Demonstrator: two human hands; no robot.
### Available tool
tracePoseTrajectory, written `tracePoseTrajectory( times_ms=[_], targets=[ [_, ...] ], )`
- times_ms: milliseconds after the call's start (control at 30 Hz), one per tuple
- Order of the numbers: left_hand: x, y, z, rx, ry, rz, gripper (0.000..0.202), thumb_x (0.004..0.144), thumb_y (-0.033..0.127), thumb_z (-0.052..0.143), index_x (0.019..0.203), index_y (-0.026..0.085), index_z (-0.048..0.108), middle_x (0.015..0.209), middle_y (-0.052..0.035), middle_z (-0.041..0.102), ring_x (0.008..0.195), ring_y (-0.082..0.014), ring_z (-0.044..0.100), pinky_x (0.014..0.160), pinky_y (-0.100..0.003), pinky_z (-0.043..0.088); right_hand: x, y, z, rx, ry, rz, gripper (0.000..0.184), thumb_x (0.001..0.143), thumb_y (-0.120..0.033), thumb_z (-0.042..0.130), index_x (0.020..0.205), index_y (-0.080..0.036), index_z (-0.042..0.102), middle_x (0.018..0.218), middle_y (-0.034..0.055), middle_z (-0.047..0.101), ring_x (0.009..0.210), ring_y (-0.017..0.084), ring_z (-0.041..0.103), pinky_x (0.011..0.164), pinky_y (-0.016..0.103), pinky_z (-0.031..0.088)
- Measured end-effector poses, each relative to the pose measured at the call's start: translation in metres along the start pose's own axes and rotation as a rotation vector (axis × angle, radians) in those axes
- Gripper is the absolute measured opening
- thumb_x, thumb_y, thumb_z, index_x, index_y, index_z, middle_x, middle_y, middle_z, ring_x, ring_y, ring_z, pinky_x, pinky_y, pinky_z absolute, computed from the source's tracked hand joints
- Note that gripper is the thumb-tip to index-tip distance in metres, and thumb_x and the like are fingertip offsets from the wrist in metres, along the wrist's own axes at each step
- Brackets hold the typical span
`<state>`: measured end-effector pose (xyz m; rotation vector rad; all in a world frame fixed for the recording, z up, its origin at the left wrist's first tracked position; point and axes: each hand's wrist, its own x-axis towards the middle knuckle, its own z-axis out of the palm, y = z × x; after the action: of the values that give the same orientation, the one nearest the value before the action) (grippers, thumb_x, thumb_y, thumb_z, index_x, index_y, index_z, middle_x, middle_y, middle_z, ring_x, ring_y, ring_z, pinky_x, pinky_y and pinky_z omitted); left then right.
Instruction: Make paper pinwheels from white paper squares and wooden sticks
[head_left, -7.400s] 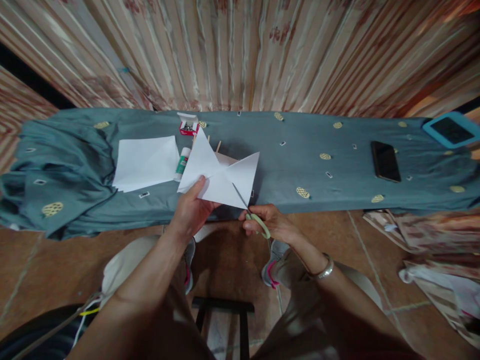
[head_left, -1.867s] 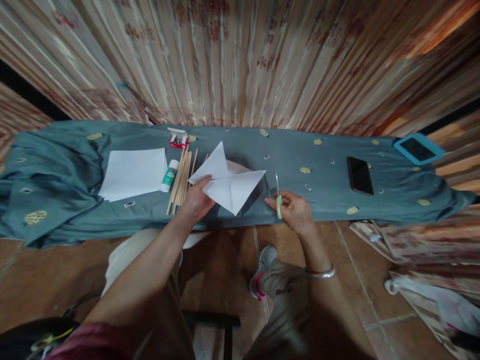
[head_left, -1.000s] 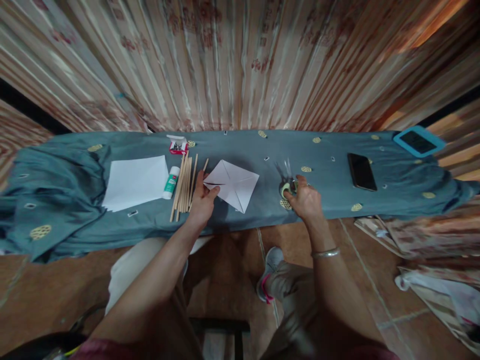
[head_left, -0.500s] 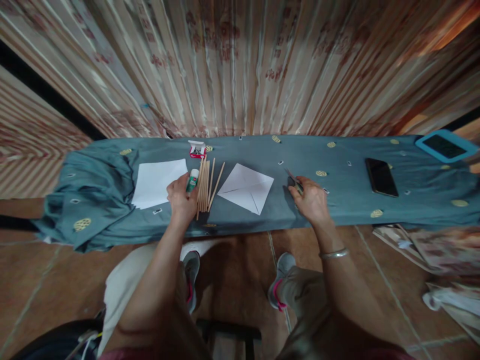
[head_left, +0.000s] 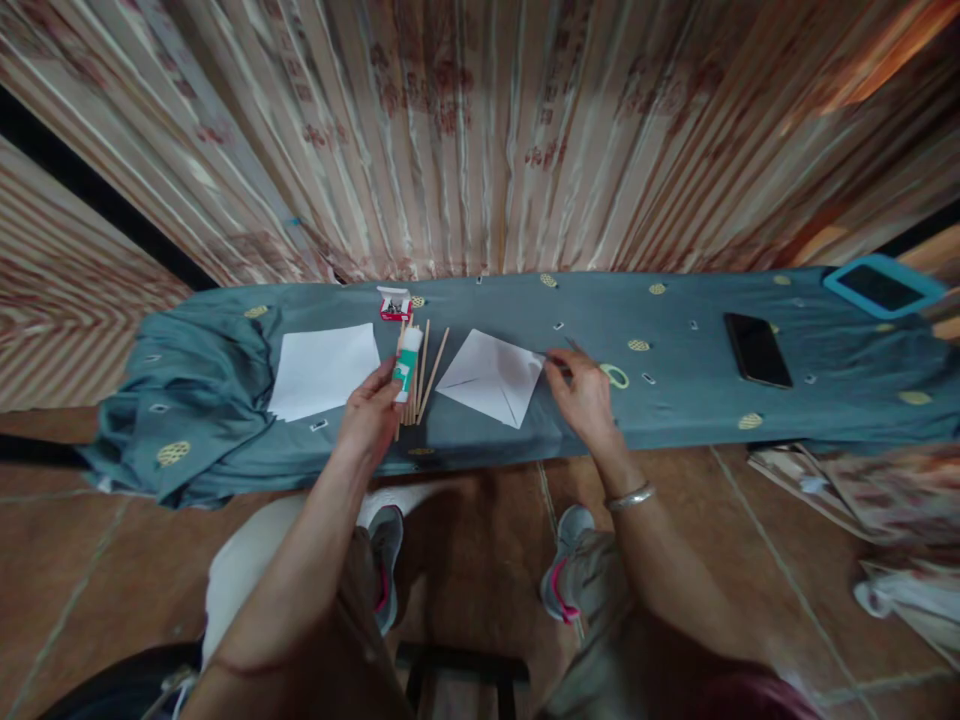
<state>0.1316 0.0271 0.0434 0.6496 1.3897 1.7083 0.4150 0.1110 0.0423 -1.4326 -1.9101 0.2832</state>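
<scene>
My left hand [head_left: 369,414] is closed round a white and green glue stick [head_left: 408,362], lifted above a bundle of thin wooden sticks [head_left: 424,372]. A white paper square [head_left: 491,375] with creases and cuts lies flat on the grey-blue cloth. My right hand [head_left: 579,392] hovers just right of the paper, fingers loosely spread, holding nothing. The scissors [head_left: 604,368] with pale green handles lie on the cloth just right of that hand.
A stack of white paper [head_left: 324,367] lies left of the sticks. A small red box [head_left: 394,304] sits behind them. A black phone [head_left: 757,349] and a blue-cased tablet [head_left: 882,286] lie at the right. The long cloth-covered bench [head_left: 675,400] stands against a striped curtain.
The cut paper was laid flat on the cloth. My right hand set the scissors down and let go. My left hand moved left, took the glue stick and lifted it.
</scene>
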Motion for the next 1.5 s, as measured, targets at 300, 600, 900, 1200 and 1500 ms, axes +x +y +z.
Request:
tracePoseTrajectory(
  times_ms=[300, 600, 900, 1200, 1500],
  targets=[
    [-0.04, 0.002, 0.041, -0.275, -0.336, -0.332, 0.038, 0.057, 0.016, 0.082, 0.094, 0.018, 0.071, 0.088, -0.0015, 0.073, 0.08, -0.0114, 0.064, 0.078, -0.024, 0.047, -0.034, -0.08, 0.045, 0.948, -0.363, 0.186, 0.031, 0.079, -0.044, 0.065, 0.096, -0.019, 0.07, 0.093, 0.0051, 0.074, 0.085, 0.018, 0.067, 0.082, 0.032, 0.053],
    [-0.04, -0.012, 0.047, -0.212, -0.334, -0.248, 0.043, 0.055, 0.017, 0.083, 0.096, 0.018, 0.07, 0.086, -0.0012, 0.072, 0.079, -0.013, 0.064, 0.078, -0.026, 0.047, -0.041, -0.087, 0.045, 1.084, -0.499, 0.272, 0.041, 0.074, -0.049, 0.07, 0.103, -0.02, 0.068, 0.101, 0.004, 0.072, 0.094, 0.018, 0.066, 0.089, 0.032, 0.051],
    [-0.051, -0.013, 0.053, -0.075, -0.352, -0.159, 0.041, 0.052, 0.017, 0.083, 0.091, 0.021, 0.071, 0.09, -0.0018, 0.074, 0.086, -0.0169, 0.065, 0.075, -0.026, 0.049, -0.05, -0.08, 0.037, 1.091, -0.512, 0.247, 0.037, 0.078, -0.046, 0.067, 0.103, -0.019, 0.068, 0.092, 0.0028, 0.072, 0.083, 0.017, 0.065, 0.082, 0.03, 0.051],
    [-0.05, -0.011, 0.057, -0.044, -0.272, -0.153, 0.029, 0.056, 0.023, 0.079, 0.084, 0.021, 0.075, 0.086, -0.0009, 0.074, 0.084, -0.0166, 0.064, 0.083, -0.029, 0.047, -0.051, -0.072, 0.034, 0.934, -0.478, 0.232, 0.03, 0.08, -0.048, 0.065, 0.089, -0.019, 0.069, 0.082, -0.0003, 0.069, 0.075, 0.015, 0.062, 0.071, 0.026, 0.049],
    [-0.045, 0.003, 0.054, -0.159, -0.365, -0.271, 0.037, 0.063, 0.033, 0.08, 0.096, 0.018, 0.07, 0.082, -0.0029, 0.073, 0.066, -0.0132, 0.062, 0.06, -0.025, 0.047, -0.047, -0.081, 0.014, 1.15, -0.803, 0.441, 0.037, 0.071, -0.054, 0.072, 0.075, -0.017, 0.07, 0.067, -0.0007, 0.069, 0.057, 0.01, 0.059, 0.055, 0.022, 0.046]
  ],
)
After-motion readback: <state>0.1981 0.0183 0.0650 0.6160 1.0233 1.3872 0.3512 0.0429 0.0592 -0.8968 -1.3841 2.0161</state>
